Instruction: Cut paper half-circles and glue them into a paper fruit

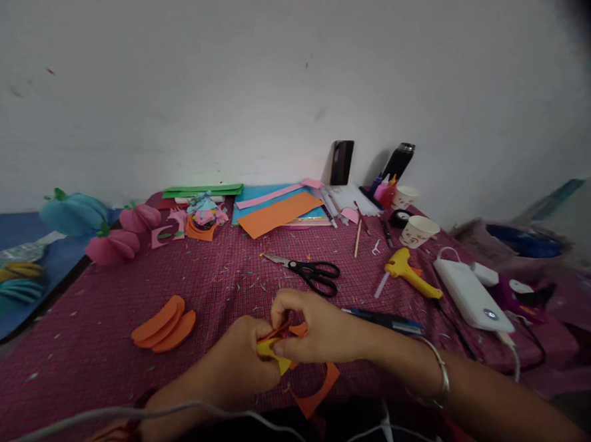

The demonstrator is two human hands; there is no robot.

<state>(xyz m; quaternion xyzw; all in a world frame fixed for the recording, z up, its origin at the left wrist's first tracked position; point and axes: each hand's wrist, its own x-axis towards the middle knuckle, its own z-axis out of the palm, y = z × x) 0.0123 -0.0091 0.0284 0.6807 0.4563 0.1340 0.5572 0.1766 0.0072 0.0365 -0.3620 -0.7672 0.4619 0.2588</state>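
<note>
My left hand [243, 354] is closed around a small yellow piece [273, 353], whose exact kind I cannot make out. Close against it, the fingers of my right hand [314, 326] pinch orange paper [298, 329], and that thumb presses on the yellow piece. Just below lies a curved orange paper scrap [320, 391]. Black-handled scissors [312, 270] rest with blades apart beyond my hands. To the left are several rounded orange paper cutouts [164, 326], overlapping. A dark blue tool [389, 320], perhaps a cutter, is partly hidden behind my right forearm.
A yellow glue gun [407, 271] and white power bank [473, 295] lie right. Paper cups [419, 231], a bottle [400, 160] and a phone [342, 163] stand behind. Coloured sheets [279, 212] line the back; paper pumpkins [114, 247] sit left. A white cable [201, 405] crosses in front.
</note>
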